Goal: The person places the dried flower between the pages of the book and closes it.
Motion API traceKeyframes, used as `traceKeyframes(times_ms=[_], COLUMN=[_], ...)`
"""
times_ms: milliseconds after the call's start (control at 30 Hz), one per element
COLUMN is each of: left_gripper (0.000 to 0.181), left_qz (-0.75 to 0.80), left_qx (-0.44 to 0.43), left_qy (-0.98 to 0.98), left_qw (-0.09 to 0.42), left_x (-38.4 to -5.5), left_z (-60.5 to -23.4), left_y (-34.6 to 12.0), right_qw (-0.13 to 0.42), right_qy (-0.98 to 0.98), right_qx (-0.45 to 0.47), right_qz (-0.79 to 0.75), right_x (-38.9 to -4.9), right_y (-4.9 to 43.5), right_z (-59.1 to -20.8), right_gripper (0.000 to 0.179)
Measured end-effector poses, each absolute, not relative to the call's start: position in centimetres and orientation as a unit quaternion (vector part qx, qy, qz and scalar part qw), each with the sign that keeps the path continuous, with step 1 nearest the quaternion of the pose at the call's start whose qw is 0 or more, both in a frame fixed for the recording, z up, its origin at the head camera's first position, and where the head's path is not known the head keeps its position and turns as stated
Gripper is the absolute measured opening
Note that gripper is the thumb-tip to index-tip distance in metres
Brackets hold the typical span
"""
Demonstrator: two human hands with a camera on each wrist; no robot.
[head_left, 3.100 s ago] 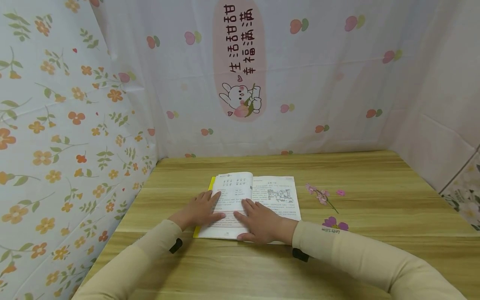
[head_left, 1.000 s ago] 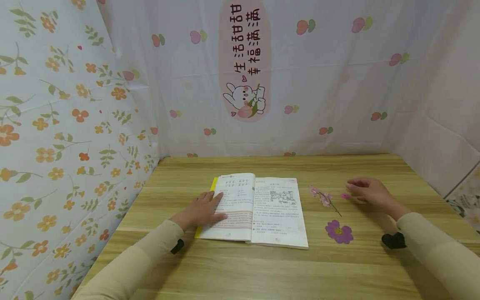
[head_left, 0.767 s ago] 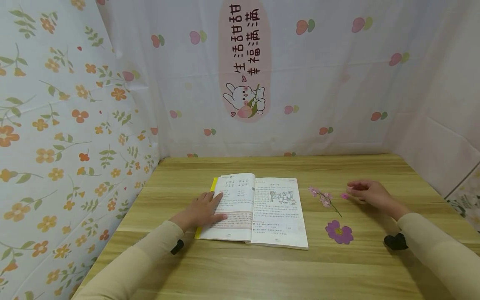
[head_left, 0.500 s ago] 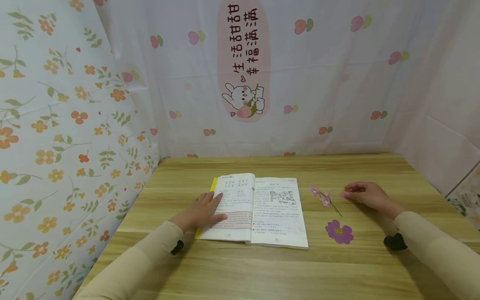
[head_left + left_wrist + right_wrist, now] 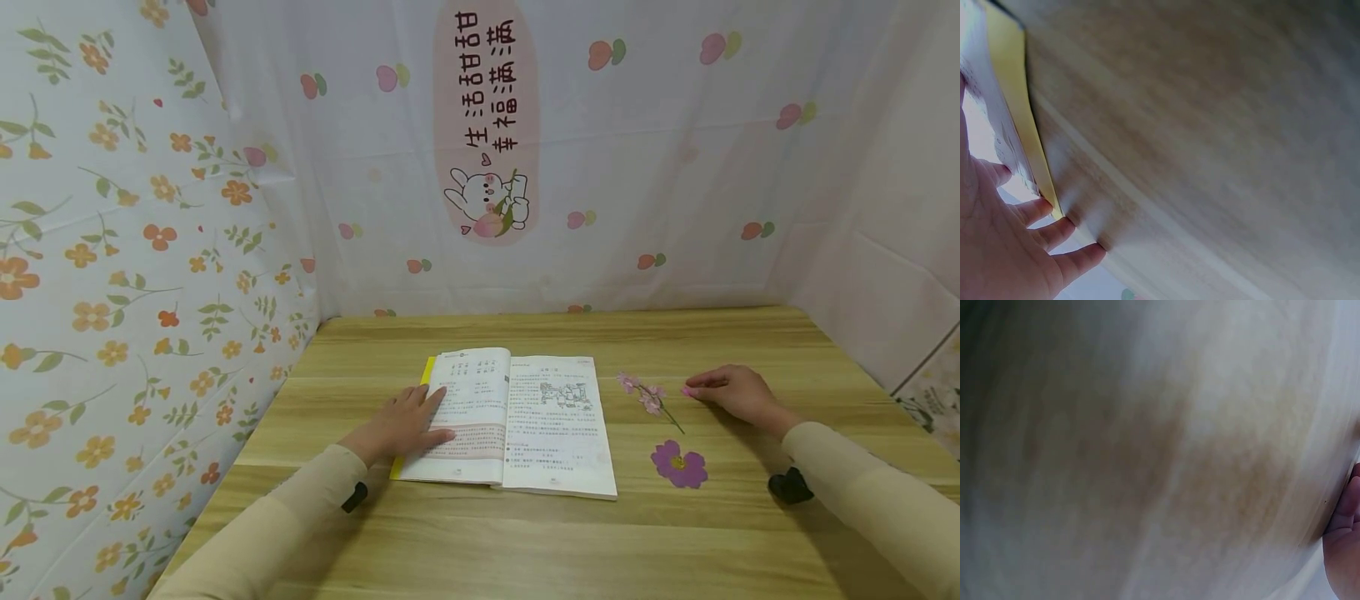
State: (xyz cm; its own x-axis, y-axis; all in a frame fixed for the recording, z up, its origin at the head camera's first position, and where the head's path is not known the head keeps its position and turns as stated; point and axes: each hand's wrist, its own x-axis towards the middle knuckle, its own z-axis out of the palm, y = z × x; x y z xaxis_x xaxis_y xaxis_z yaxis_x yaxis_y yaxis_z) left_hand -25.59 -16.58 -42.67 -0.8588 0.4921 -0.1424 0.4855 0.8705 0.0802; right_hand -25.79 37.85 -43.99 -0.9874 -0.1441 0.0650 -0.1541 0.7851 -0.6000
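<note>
An open book [image 5: 558, 433] with printed pages and a yellow cover edge lies on the wooden table. My left hand [image 5: 405, 422] rests with spread fingers on its left page; in the left wrist view, fingertips [image 5: 1094, 251] reach past the yellow edge onto the wood. On the right, my right hand [image 5: 738, 393] pinches a small pink flower [image 5: 686, 391] at the tabletop, thumb and finger mostly covering it. Only part of this hand shows at the edge of the right wrist view, without the flower.
Between book and right hand lies a sprig of pale pink blossoms [image 5: 648, 398] on a thin stem. A larger purple flower [image 5: 678, 464] lies nearer on the table [image 5: 525, 542]. Patterned cloth [image 5: 360, 192] hangs behind and at both sides.
My right hand has left the book's right page and gone right to the small pink flower, its fingers closing on it. The left hand stays on the left page.
</note>
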Motion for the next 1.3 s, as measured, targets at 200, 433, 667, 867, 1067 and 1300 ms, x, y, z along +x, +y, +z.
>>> traceKeyframes(times_ms=[200, 433, 667, 867, 1067, 1300], left_gripper=[0.084, 0.084, 0.084, 0.084, 0.085, 0.084], left_qz=[0.022, 0.021, 0.021, 0.018, 0.015, 0.014], left_qx=[0.256, 0.255, 0.255, 0.257, 0.253, 0.25], left_qy=[0.963, 0.964, 0.964, 0.963, 0.964, 0.965], left_qw=[0.076, 0.077, 0.079, 0.076, 0.079, 0.081], left_x=[-25.52, -25.49, -25.51, -25.72, -25.78, -25.46], left_z=[-42.74, -42.72, -42.83, -43.0, -42.97, -42.8], left_y=[-16.64, -16.6, -16.61, -16.63, -16.56, -16.48], right_qw=[0.01, 0.012, 0.023, 0.035, 0.038, 0.026], right_qy=[-0.945, -0.945, -0.945, -0.945, -0.946, -0.945], right_qx=[0.084, 0.08, 0.078, 0.081, 0.079, 0.089], right_qz=[0.315, 0.318, 0.316, 0.314, 0.312, 0.315], right_x=[-25.8, -25.62, -25.61, -25.68, -25.48, -25.28], right_y=[37.87, 37.62, 37.6, 37.61, 37.48, 37.37], right_z=[-43.99, -43.9, -44.0, -44.07, -43.99, -43.77], right_gripper=[0.03, 0.027, 0.024, 0.02, 0.021, 0.03])
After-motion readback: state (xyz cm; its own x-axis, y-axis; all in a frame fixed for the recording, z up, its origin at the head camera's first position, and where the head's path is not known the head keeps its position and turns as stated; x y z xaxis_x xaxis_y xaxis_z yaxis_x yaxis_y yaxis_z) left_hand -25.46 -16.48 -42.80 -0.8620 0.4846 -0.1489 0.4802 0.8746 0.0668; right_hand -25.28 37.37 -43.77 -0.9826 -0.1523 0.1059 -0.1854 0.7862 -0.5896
